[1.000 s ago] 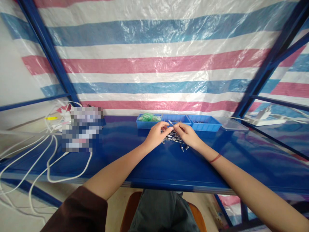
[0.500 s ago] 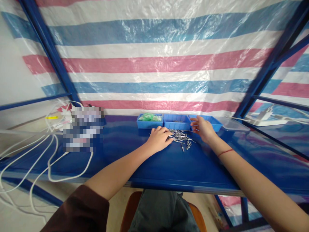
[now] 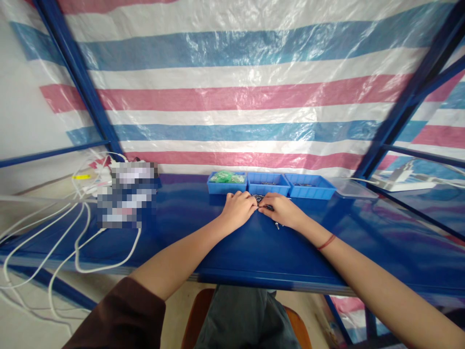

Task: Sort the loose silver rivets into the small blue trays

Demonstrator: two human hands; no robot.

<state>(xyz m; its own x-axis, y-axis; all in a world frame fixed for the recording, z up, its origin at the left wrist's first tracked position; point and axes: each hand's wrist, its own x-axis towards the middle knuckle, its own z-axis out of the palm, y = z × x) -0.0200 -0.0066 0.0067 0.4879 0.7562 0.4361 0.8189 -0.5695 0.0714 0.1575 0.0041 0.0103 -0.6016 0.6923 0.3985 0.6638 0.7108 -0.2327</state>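
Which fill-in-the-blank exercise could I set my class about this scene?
The row holds ____ blue bins.
Green material lies in the ____ bin.
The small parts near the left hand and right hand are made of ____.
The red wristband is on the person's ____ side.
Missing words: three; leftmost; metal; right.

The single view looks out from the person's head, facing forward and down over the lap (image 3: pixel 243 317) at the near edge. It takes in the counter (image 3: pixel 250 254) from left to right and meets the striped sheet (image 3: pixel 232 97) at the far side. The left hand (image 3: pixel 239 210) and right hand (image 3: pixel 282 209) appear small, just below the middle of this wide view.
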